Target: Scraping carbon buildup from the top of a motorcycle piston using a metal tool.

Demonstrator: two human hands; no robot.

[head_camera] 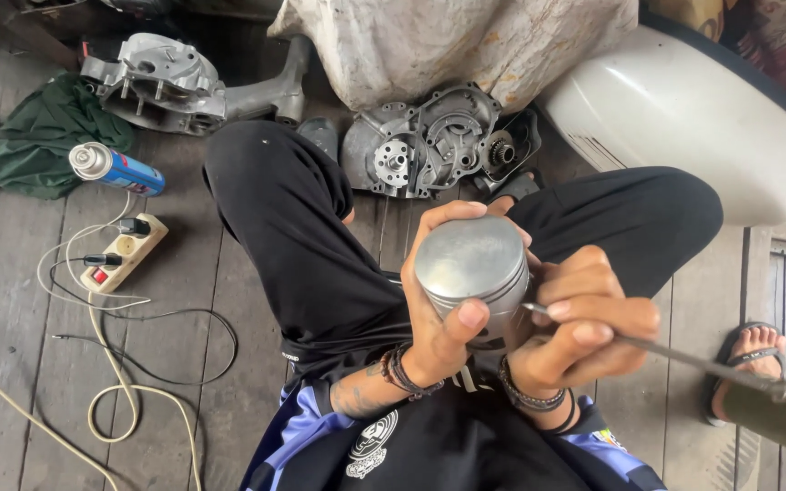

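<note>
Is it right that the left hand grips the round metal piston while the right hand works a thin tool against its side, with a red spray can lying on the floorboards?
Not quite. In the head view the spray can is blue, not red. The left hand does grip the piston, and the right hand holds the thin tool against its side.

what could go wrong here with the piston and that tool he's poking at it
The thin metal tool in the right hand has its tip at the side of the piston, close to the left hand's thumb; a slip might jab the thumb or scratch the piston's side. The left hand holds the piston unsupported above the lap, so it may drop toward the wooden floor.
</note>
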